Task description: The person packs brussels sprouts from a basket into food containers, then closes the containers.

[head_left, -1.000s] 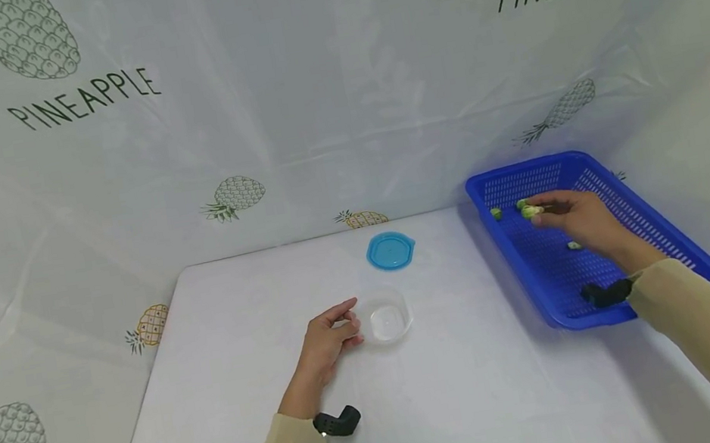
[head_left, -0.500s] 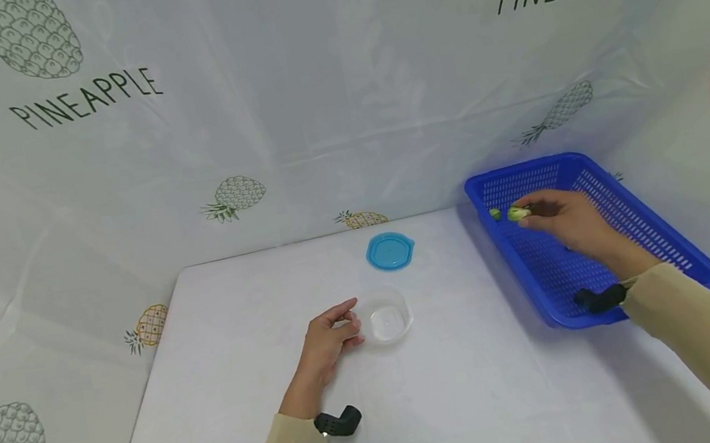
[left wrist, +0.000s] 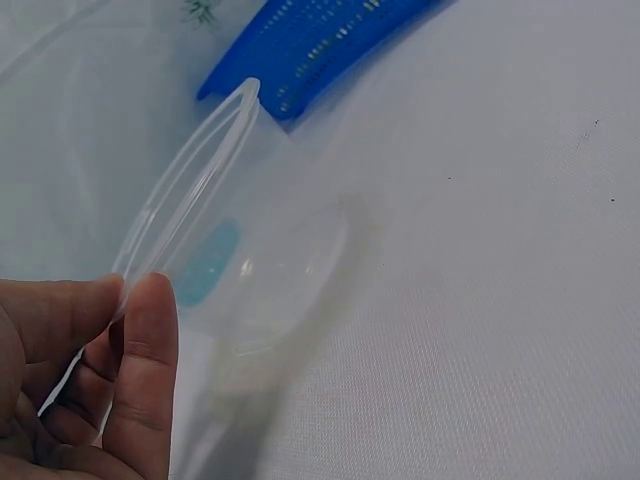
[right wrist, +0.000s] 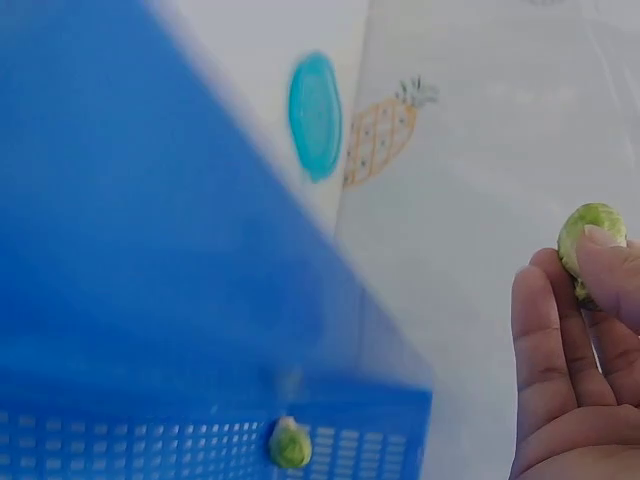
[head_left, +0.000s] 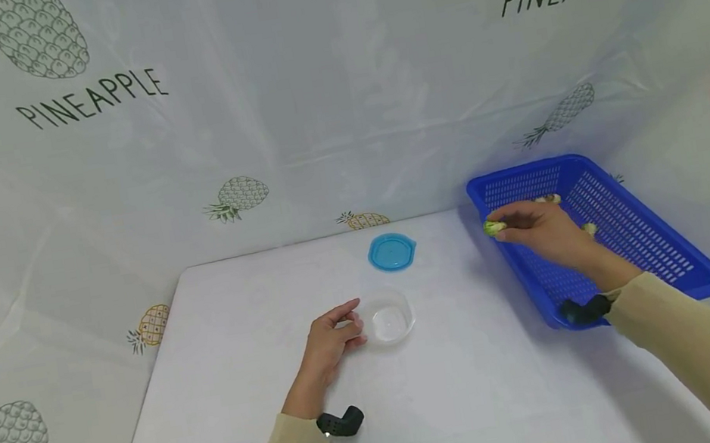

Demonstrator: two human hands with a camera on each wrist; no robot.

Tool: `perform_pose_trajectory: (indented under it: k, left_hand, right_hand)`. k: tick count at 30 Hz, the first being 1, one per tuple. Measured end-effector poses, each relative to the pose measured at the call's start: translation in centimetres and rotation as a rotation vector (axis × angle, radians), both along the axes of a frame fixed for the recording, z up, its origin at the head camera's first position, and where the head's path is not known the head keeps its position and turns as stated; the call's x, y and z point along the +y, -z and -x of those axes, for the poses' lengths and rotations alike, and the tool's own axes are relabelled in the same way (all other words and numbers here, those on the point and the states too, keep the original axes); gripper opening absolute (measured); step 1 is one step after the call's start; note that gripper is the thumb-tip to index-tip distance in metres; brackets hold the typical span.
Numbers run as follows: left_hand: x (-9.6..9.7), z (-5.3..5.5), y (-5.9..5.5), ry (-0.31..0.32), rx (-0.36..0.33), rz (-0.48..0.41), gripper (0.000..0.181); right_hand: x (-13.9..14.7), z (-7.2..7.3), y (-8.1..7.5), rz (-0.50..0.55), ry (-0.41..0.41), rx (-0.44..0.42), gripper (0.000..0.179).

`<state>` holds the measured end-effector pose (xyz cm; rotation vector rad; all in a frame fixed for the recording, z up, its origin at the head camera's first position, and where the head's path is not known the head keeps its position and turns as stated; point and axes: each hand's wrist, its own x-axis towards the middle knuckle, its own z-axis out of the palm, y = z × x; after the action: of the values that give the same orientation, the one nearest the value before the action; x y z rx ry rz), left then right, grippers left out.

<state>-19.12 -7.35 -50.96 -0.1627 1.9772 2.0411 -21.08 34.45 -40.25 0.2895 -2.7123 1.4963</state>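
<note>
"Brussels sprout [head_left: 494, 228]: where was it?"

"Pinched in the right hand [head_left: 549, 232], above the left edge of the blue basket [head_left: 631, 222]; the left hand [head_left: 332, 341] gripped the rim of a clear bowl [head_left: 388, 323]."

"And around them?"

"A blue lid [head_left: 392, 252] lay beyond the bowl on the white table [head_left: 457, 397]; more sprouts [head_left: 589, 228] sat inside the basket."

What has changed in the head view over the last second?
The right hand, pinching a small green sprout, moved left, bringing it from over the inside of the blue basket to its left rim. No new grip or release shows.

Unchanged: the left hand holds the clear container, and the blue lid lies beyond it.
</note>
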Motion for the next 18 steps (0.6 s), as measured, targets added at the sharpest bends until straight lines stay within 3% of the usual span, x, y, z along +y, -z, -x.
perform_pose_trajectory:
  k: [14,18]
  left_hand:
    - [0.0,0.1,0.1,0.015,0.01,-0.003,0.05]
    - [-0.1,0.1,0.2,0.018,0.012,-0.009,0.05]
  right_hand:
    - [-4.1,-0.7,-0.3,0.023,-0.094,-0.007,0.033]
    - [-5.4,-1.0,-0.3,0.072,-0.132,0.006,0.036]
